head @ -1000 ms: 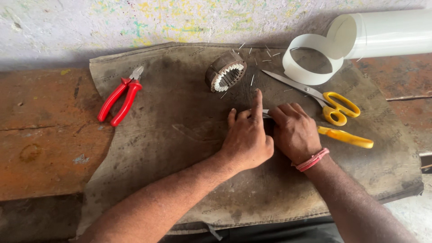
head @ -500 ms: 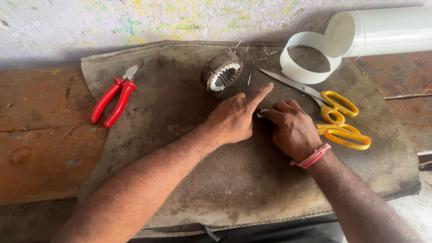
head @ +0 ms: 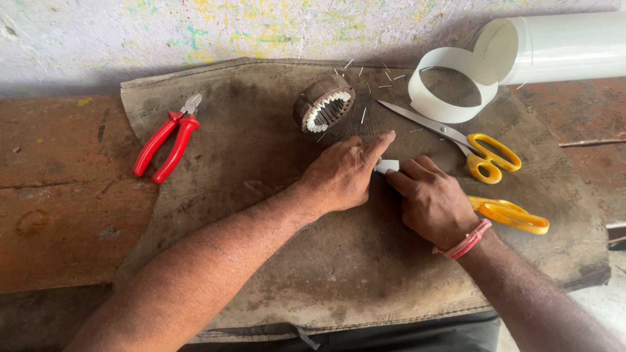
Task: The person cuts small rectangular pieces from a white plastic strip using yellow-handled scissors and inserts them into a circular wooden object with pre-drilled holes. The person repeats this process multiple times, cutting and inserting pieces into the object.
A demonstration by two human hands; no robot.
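Note:
My left hand [head: 342, 173] lies flat on a dirty brown mat [head: 261, 261], index finger stretched out towards a small white strip of paper [head: 387, 165]. My right hand [head: 432, 201], with a red band at the wrist, presses its fingers on that strip from the right. Just beyond the hands lies a round slotted metal stator core [head: 324, 102] with white lining in its slots. How firmly either hand grips the strip is hidden by the fingers.
Yellow-handled scissors [head: 482, 153] lie right of the hands, and a second yellow handle [head: 512, 215] sits beside my right wrist. Red pliers [head: 167, 143] rest at the mat's left edge. A white sheet roll [head: 554, 49] with a loose curl [head: 450, 85] lies at back right. Small white slivers are scattered near the core.
My left hand has shifted left and flattened, its index finger now pointing over the strip. The white strip shows more between the two hands. The view moved slightly.

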